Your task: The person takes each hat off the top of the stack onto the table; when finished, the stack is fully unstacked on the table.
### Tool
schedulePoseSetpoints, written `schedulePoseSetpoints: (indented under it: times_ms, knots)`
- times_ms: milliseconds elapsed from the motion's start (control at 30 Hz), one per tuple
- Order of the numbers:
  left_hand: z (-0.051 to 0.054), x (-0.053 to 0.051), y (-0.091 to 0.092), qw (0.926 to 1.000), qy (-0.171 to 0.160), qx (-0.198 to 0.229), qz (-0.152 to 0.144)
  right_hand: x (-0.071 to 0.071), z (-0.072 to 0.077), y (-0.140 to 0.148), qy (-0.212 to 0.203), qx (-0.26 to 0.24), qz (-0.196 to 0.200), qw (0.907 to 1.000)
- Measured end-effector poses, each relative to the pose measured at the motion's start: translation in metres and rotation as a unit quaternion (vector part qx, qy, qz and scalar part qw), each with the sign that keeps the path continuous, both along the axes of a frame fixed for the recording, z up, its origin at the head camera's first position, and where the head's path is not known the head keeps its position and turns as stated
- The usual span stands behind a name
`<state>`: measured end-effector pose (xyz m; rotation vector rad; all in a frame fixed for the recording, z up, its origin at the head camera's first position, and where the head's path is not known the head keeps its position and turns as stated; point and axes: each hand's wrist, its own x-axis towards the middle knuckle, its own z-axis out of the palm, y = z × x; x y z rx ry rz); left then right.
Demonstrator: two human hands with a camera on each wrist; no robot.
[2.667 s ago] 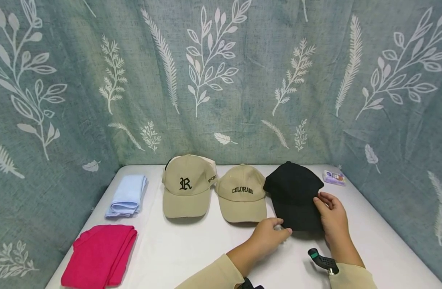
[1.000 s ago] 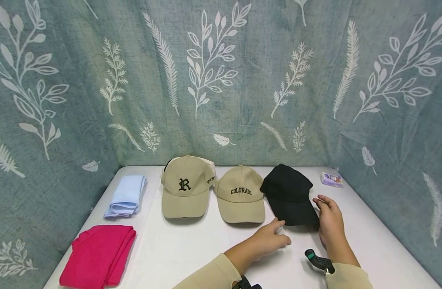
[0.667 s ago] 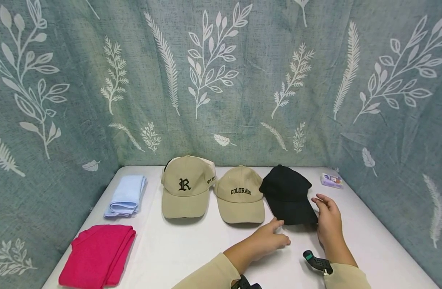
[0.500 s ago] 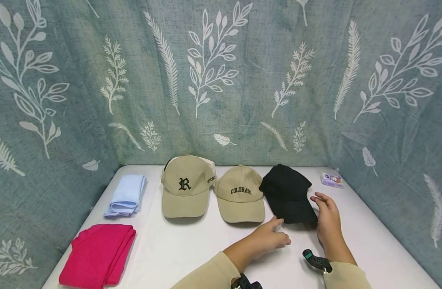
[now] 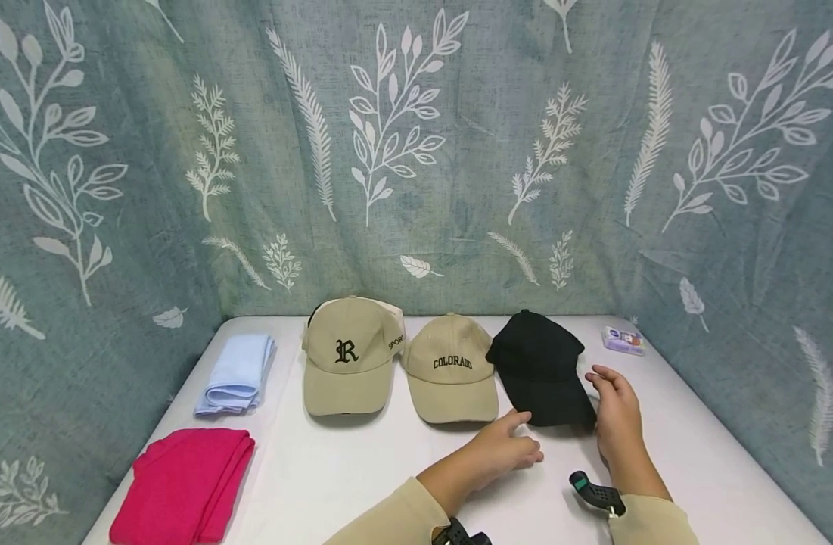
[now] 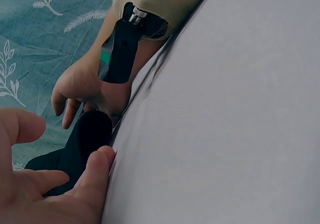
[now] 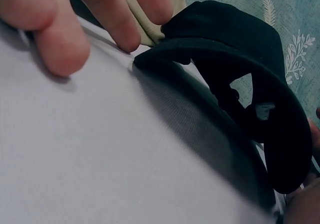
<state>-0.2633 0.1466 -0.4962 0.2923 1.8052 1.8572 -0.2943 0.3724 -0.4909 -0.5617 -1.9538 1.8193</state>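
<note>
A black baseball cap [image 5: 540, 371] sits on the white table, brim toward me, at the right end of a row of caps. My left hand [image 5: 501, 453] is at the near left corner of its brim, fingers loosely extended. Beside the brim's right edge is my right hand [image 5: 619, 418], fingers slightly bent and gripping nothing. The right wrist view shows the cap's hollow underside [image 7: 287, 144], with the brim raised off the cloth. Left of it are a beige COLORADO cap [image 5: 452, 390] and a beige cap with a black R [image 5: 348, 390].
Behind the R cap, part of a white and black cap [image 5: 392, 309] shows. A folded light blue cloth [image 5: 237, 371] and a folded pink cloth [image 5: 184, 484] lie along the left. A small purple-and-white packet [image 5: 623, 341] is at the back right. Patterned curtains [image 5: 416, 189] surround the table.
The black cap has shifted left, nearer the COLORADO cap. My right hand has come off its side and moved slightly left; my left hand has loosened from the brim. The last half second shows little movement.
</note>
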Motion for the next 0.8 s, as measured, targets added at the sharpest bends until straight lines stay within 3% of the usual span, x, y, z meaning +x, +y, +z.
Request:
schedulePoseSetpoints:
  times_ms: [333,467,667,800]
  knots:
    - [0.009,0.007,-0.010,0.9976,0.039,-0.056,-0.010,0.008,0.004,-0.001,0.013,-0.011,-0.033,0.9993]
    - [0.011,0.006,-0.017,0.9969,0.049,-0.061,-0.008,0.013,0.009,-0.008,0.016,0.011,-0.043,0.9989]
    - [0.014,0.007,-0.031,0.9907,0.102,-0.089,-0.012,0.017,0.016,-0.022,0.029,0.054,-0.050,0.9969]
    - [0.017,0.008,-0.042,0.9875,0.113,-0.108,-0.017,0.019,0.017,-0.030,0.045,0.099,-0.052,0.9927]
